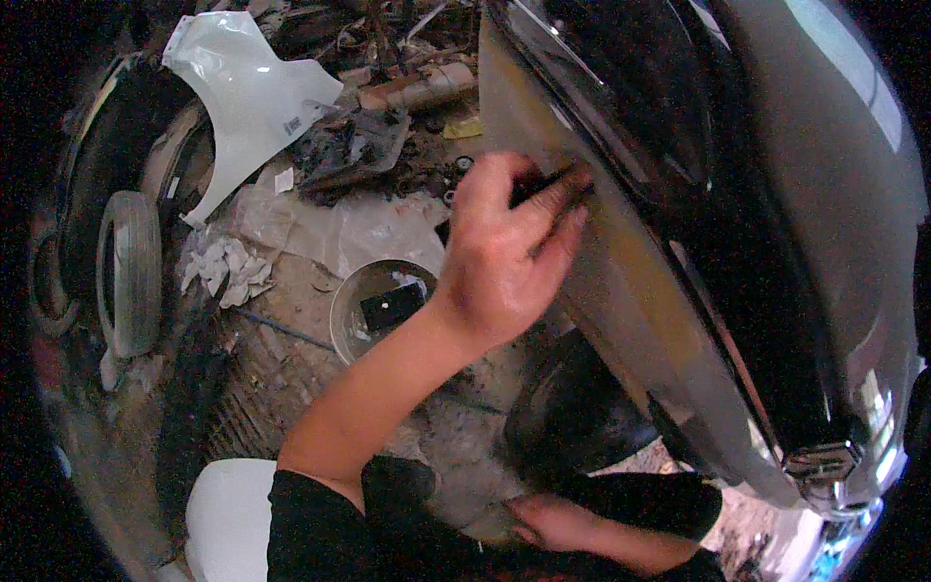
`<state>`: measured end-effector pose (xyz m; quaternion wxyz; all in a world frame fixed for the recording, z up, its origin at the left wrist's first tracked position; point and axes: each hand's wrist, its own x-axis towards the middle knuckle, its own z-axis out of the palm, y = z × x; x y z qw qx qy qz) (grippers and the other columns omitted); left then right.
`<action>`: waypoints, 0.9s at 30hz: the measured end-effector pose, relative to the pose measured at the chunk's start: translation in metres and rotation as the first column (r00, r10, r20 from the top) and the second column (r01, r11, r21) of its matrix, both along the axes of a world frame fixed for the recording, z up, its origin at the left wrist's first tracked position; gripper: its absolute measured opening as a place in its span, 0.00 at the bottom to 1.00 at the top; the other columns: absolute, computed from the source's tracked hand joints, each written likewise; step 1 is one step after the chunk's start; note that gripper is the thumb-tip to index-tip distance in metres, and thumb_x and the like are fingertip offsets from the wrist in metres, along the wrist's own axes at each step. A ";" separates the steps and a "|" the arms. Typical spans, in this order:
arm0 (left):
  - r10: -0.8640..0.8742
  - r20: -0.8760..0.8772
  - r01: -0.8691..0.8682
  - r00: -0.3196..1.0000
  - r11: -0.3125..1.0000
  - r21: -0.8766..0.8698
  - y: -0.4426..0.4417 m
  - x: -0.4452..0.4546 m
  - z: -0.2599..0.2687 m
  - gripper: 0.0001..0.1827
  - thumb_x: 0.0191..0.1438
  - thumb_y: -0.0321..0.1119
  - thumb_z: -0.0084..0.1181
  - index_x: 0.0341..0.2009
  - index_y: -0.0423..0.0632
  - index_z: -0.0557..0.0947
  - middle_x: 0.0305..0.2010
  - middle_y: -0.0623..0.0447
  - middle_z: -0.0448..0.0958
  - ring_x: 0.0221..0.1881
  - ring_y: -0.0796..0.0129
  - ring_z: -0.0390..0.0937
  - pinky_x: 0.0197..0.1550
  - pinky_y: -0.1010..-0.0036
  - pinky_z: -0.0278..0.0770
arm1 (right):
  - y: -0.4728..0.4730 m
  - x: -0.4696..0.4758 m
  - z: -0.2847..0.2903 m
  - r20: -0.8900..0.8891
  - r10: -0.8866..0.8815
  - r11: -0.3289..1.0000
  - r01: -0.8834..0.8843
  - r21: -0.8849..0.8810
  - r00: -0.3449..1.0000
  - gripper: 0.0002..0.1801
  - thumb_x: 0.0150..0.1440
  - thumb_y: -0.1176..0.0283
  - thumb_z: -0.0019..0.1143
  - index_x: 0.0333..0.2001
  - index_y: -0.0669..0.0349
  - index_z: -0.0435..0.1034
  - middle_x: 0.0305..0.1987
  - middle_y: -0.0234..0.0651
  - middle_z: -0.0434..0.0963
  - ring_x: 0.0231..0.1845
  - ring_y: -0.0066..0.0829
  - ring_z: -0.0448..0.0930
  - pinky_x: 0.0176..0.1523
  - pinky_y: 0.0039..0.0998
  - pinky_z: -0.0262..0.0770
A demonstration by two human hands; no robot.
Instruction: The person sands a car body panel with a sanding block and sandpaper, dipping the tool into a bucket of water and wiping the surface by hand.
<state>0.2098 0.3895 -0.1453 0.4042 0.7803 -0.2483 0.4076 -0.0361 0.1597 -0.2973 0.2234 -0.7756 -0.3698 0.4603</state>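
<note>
My left hand (509, 247) is at the lower side panel of a dark car (785, 218). Its bent fingers are against a dull grey strip with yellow-brown patches (654, 313); whether something thin is between them cannot be told. Below the forearm, near the picture's bottom, my right hand (556, 520) is low beside my dark clothing, slightly blurred, and its fingertips are hard to make out. Partly behind my left forearm stands a round basin (342, 309) with a black rectangular piece (393, 304) in it.
A white car fender (251, 87) leans at the upper left, near tyres (134, 273). Crumpled white paper (225, 273), clear plastic sheeting (349, 229) and dark scrap parts (356, 142) litter the floor. A white rounded object (233, 516) is at the lower left.
</note>
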 end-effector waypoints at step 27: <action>0.000 0.114 -0.009 0.993 0.997 0.072 -0.013 -0.007 -0.004 0.24 0.46 0.34 0.65 0.50 0.45 0.83 0.40 0.43 0.73 0.38 0.50 0.71 0.39 0.59 0.70 | -0.011 -0.014 -0.015 0.051 -0.035 0.999 0.033 0.039 0.998 0.29 0.63 0.62 0.51 0.63 0.66 0.60 0.56 0.54 0.74 0.55 0.55 0.76 0.58 0.48 0.74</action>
